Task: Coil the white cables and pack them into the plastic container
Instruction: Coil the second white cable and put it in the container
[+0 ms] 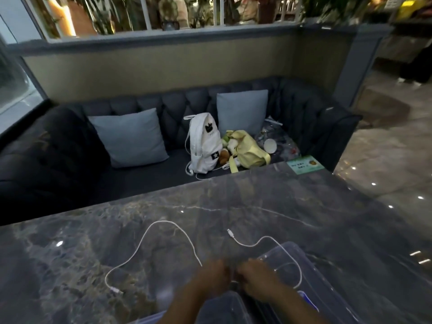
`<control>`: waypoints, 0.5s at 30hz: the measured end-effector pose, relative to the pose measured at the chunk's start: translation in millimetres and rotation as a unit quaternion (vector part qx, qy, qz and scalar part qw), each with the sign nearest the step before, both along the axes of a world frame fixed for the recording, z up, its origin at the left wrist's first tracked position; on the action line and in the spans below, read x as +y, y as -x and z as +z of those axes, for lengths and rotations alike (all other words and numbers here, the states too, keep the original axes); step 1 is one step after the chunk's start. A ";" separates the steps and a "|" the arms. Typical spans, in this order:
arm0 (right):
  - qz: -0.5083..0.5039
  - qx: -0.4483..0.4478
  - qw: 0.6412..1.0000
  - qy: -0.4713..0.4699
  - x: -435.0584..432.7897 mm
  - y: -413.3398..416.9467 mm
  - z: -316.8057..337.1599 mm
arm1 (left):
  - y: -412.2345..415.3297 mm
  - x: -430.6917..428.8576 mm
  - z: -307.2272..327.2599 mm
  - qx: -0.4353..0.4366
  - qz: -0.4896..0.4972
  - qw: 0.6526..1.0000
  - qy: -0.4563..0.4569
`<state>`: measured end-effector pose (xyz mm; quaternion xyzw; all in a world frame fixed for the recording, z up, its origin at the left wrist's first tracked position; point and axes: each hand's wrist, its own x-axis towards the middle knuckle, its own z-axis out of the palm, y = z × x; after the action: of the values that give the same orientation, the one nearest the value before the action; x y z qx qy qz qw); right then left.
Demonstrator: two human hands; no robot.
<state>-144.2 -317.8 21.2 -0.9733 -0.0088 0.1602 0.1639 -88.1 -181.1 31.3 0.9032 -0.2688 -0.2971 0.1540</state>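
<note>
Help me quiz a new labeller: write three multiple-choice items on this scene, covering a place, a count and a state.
1. The white backpack stands: A on a shelf; B on the sofa; C on a chair.
2. Cushions on the sofa: A one; B four; C two.
3. The white cable is: A sprawled in loose loops; B coiled tight; C knotted into a ball.
Answers: 1 B, it sits upright on the sofa seat. 2 C, one lies on either side of the backpack. 3 A, open curves lie across the table.
</note>
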 end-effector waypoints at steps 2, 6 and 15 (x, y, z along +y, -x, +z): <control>0.004 0.017 1.000 -0.002 0.6 -3.2 -1.5 | -1.7 2.4 1.1 0.012 -0.001 1.000 0.012; -0.004 0.012 0.998 -0.062 2.9 -7.4 1.8 | -4.8 7.2 6.2 0.011 -0.013 1.000 0.013; -0.075 -0.299 0.951 0.000 10.6 -21.3 56.1 | -13.8 13.5 41.1 -0.054 0.252 0.942 0.213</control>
<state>-122.9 -307.3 77.3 -0.9745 0.0157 -0.1509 0.1651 -74.4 -167.6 72.4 0.9022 -0.0971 -0.1348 0.3981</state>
